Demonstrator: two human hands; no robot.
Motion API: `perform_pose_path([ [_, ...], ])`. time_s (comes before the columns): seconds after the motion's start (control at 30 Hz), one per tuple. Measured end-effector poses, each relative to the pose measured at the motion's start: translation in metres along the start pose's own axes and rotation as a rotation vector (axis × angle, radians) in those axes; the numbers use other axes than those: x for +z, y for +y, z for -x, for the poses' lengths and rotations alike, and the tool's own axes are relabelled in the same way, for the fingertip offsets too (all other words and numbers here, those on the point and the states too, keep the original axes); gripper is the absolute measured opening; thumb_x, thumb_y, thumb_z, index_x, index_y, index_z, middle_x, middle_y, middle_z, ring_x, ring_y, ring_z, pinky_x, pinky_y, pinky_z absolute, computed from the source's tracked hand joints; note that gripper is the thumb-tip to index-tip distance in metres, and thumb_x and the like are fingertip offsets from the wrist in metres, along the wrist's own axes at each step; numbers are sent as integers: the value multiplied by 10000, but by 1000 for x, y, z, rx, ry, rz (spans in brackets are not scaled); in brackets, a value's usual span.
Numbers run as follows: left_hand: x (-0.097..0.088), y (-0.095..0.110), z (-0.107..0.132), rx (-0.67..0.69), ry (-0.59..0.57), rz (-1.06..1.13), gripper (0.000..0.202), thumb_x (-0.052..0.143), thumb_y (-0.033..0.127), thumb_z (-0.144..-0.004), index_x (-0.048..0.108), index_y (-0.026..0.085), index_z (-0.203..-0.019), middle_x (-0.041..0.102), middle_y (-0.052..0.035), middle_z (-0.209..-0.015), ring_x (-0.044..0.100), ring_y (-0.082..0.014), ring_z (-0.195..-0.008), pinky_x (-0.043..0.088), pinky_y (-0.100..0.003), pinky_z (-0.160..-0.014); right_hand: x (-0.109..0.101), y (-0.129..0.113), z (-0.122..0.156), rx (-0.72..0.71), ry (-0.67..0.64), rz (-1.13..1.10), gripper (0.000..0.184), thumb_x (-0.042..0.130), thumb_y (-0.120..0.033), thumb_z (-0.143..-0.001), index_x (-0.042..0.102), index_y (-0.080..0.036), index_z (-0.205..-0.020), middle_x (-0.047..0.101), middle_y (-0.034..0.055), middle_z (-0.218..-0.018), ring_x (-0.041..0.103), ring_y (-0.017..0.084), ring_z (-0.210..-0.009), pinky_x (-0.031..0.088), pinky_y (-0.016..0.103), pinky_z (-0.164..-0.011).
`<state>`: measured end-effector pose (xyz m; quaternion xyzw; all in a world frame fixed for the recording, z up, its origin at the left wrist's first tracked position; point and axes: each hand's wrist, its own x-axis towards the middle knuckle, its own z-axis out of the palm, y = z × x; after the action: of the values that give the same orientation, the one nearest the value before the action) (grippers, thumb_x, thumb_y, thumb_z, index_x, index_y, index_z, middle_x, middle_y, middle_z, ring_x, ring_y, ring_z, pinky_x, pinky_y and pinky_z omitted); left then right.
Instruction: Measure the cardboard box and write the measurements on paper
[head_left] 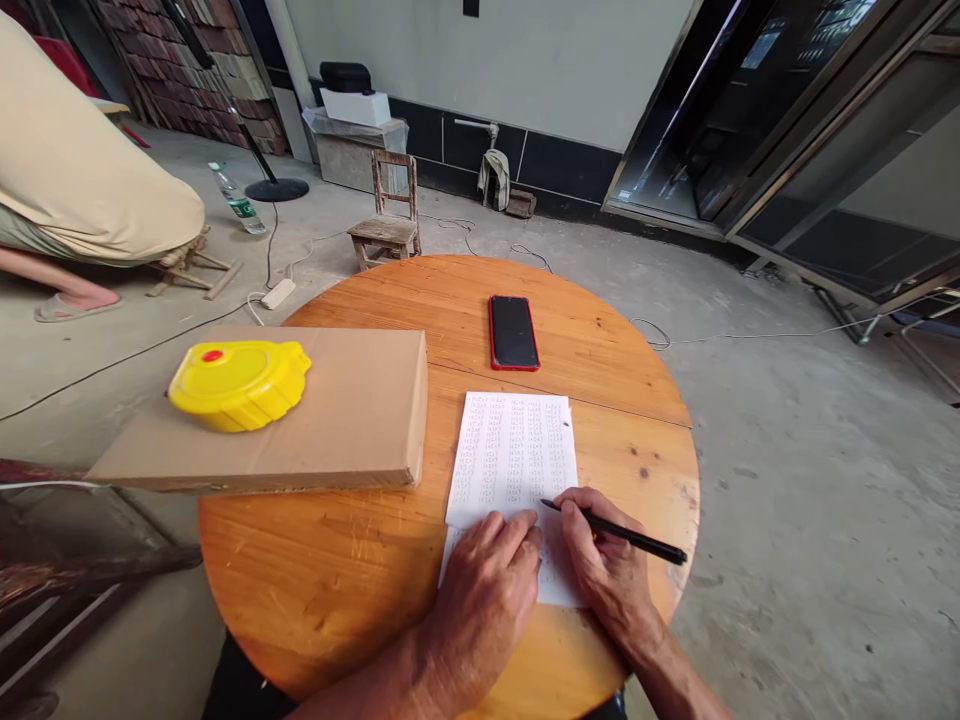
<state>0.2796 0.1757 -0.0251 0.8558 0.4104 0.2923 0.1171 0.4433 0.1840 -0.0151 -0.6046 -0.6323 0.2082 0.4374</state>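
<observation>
A white sheet of paper (514,455) covered in rows of small handwriting lies on a round wooden table (360,590). My right hand (604,560) grips a black pen (626,535) with its tip touching the lower part of the sheet. My left hand (487,590) rests flat on the paper's bottom edge, fingers stretched out, just left of the pen tip. A phone with a red case (514,332) lies face up beyond the sheet.
A flat cardboard box (352,410) overhangs the table's left edge, with a yellow lidded container (238,383) on top. On the concrete floor stand a small wooden chair (388,213), a water bottle (238,200), cables and a power strip (277,293). Another person (75,170) sits far left.
</observation>
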Motion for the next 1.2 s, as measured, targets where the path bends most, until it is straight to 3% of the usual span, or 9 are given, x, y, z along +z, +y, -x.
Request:
perform_pose_path([
  [0.23,3,-2,2,3,11,9,291,491,-1,-859,643,155,-1052,697,-69,-1143,626,-242,-894,571,-410,-791,2,0,-1,59,-12,-43,195,523,-263,-936,662,-186,-822,609,-10,-630,486,119,-477,403,227,-429],
  [1.2,0,-1,0,6,27,20,275,502,-2,-854,659,149,-1022,704,-69,-1148,625,-251,-889,587,-423,-784,4,3,2,37,-31,27,185,524,-250,-943,656,-187,-830,623,-7,-632,536,132,-507,445,229,-466],
])
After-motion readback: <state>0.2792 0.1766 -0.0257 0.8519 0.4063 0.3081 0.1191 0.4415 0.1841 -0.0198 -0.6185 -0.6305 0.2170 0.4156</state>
